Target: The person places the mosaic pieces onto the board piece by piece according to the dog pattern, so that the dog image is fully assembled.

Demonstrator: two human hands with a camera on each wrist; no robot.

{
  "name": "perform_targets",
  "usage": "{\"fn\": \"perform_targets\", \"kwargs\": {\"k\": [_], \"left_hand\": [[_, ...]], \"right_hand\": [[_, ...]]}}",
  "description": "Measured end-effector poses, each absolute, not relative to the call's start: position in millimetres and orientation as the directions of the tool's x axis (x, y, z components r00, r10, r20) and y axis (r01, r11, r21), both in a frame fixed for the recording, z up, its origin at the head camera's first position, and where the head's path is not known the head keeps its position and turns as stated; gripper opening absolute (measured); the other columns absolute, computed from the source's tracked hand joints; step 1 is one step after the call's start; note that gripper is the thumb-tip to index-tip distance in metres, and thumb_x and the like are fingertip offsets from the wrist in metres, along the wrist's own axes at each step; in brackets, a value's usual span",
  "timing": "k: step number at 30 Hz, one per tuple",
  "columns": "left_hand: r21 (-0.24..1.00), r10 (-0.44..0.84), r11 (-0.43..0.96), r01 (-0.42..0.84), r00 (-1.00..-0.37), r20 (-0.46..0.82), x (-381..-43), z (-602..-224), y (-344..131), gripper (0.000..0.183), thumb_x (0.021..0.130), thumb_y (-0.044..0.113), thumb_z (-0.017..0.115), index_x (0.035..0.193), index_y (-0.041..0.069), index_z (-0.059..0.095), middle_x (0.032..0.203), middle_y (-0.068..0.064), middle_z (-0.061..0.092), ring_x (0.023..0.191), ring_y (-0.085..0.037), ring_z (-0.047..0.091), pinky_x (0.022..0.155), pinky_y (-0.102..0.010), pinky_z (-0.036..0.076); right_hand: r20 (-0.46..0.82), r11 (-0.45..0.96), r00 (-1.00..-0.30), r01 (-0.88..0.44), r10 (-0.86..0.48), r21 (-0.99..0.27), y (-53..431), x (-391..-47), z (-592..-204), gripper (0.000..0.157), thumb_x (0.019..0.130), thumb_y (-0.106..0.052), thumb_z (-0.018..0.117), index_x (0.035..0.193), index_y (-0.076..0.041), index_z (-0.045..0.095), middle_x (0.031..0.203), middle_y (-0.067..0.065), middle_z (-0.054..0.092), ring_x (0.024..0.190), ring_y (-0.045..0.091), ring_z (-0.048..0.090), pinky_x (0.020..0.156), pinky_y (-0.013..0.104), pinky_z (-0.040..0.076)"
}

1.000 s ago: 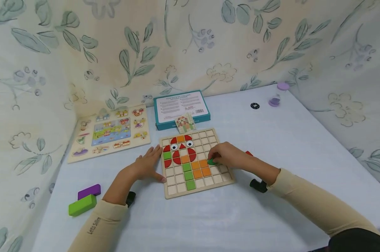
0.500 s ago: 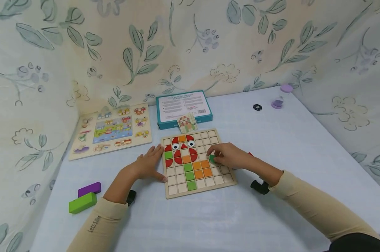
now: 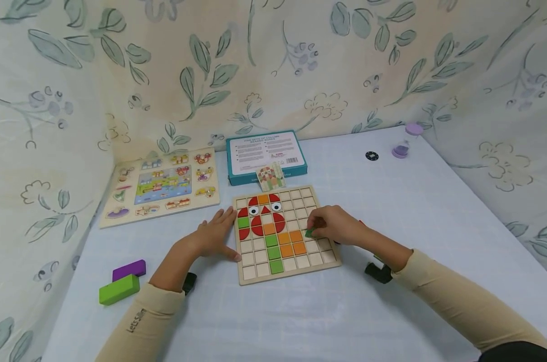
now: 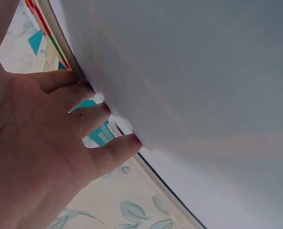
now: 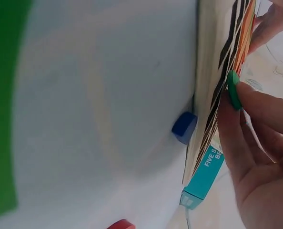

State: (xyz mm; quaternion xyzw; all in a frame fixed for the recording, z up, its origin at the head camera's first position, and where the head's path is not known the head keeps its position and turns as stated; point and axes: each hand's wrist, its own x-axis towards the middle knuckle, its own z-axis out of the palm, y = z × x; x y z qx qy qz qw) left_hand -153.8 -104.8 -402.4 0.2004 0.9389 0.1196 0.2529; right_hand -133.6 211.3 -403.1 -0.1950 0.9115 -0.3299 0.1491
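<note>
A wooden grid board [image 3: 249,272] lies on the table, with red, orange and light green pieces set in part of it. My left hand [image 3: 213,235] rests with spread fingers along the board's left edge, its thumb at the lower left side. Over the right half of the board, my right hand [image 3: 335,225] pinches a small dark green piece [image 5: 233,89] between thumb and fingertips. In the head view that green piece [image 3: 309,233] sits close over the cells right of the orange squares, partly hidden by the fingers.
A teal box [image 3: 266,156] with a small picture card [image 3: 270,177] against it stands behind the board. At the back left is a picture puzzle [image 3: 164,188]. Purple [image 3: 129,270] and green blocks [image 3: 119,290] lie left. In the right wrist view, a blue piece [image 5: 184,127] lies beside the board.
My right hand has shifted slightly right and toward me, and the green piece has turned in its fingertips. The left hand stays at the board's edge. The head view has shifted slightly.
</note>
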Motion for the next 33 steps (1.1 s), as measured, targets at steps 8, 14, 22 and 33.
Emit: {"fn": "perform_targets", "kwargs": {"k": [8, 14, 22, 33], "left_hand": [[0.324, 0.427, 0.896, 0.304, -0.789, -0.442, -151.2, -400.8, -103.0, 0.116, 0.061, 0.050, 0.077, 0.146, 0.011, 0.008, 0.153, -0.008, 0.003, 0.139, -0.031, -0.002, 0.105, -0.060, 0.009], [0.322, 0.424, 0.898, 0.300, -0.786, -0.449, -152.0, -402.3, -103.3, 0.117, 0.061, 0.051, 0.077, 0.147, 0.012, 0.007, 0.153, -0.007, 0.002, 0.139, -0.030, -0.003, 0.106, -0.060, 0.008], [0.327, 0.440, 0.890, 0.316, -0.780, -0.444, -152.5, -401.7, -103.5, 0.117, 0.062, 0.052, 0.076, 0.146, 0.011, 0.007, 0.153, -0.007, 0.001, 0.139, -0.030, -0.003, 0.106, -0.060, 0.008], [0.330, 0.443, 0.888, 0.319, -0.784, -0.434, -153.6, -398.4, -104.9, 0.116, 0.063, 0.048, 0.077, 0.146, 0.010, 0.007, 0.153, -0.009, 0.002, 0.139, -0.031, -0.003, 0.105, -0.062, 0.009]], "right_hand": [[-0.141, 0.715, -0.864, -0.297, -0.483, -0.633, 208.1, -135.5, -398.8, 0.010, 0.084, -0.008, 0.063, 0.090, -0.014, 0.068, 0.091, -0.003, 0.064, 0.079, 0.012, 0.055, 0.066, 0.023, 0.048], [-0.141, 0.725, -0.852, -0.328, -0.503, -0.606, 206.1, -140.0, -400.6, 0.007, 0.082, -0.010, 0.066, 0.086, -0.015, 0.069, 0.084, -0.006, 0.065, 0.076, 0.011, 0.053, 0.067, 0.024, 0.047], [-0.099, 0.771, -0.887, -0.331, -0.451, -0.545, 205.0, -133.9, -397.8, 0.008, 0.083, -0.009, 0.064, 0.088, -0.013, 0.060, 0.084, -0.005, 0.061, 0.077, 0.011, 0.055, 0.067, 0.024, 0.049], [-0.100, 0.770, -0.890, -0.323, -0.444, -0.550, 206.3, -124.4, -400.5, 0.006, 0.077, -0.009, 0.070, 0.082, -0.012, 0.067, 0.078, -0.005, 0.064, 0.071, 0.008, 0.057, 0.063, 0.022, 0.049]]}}
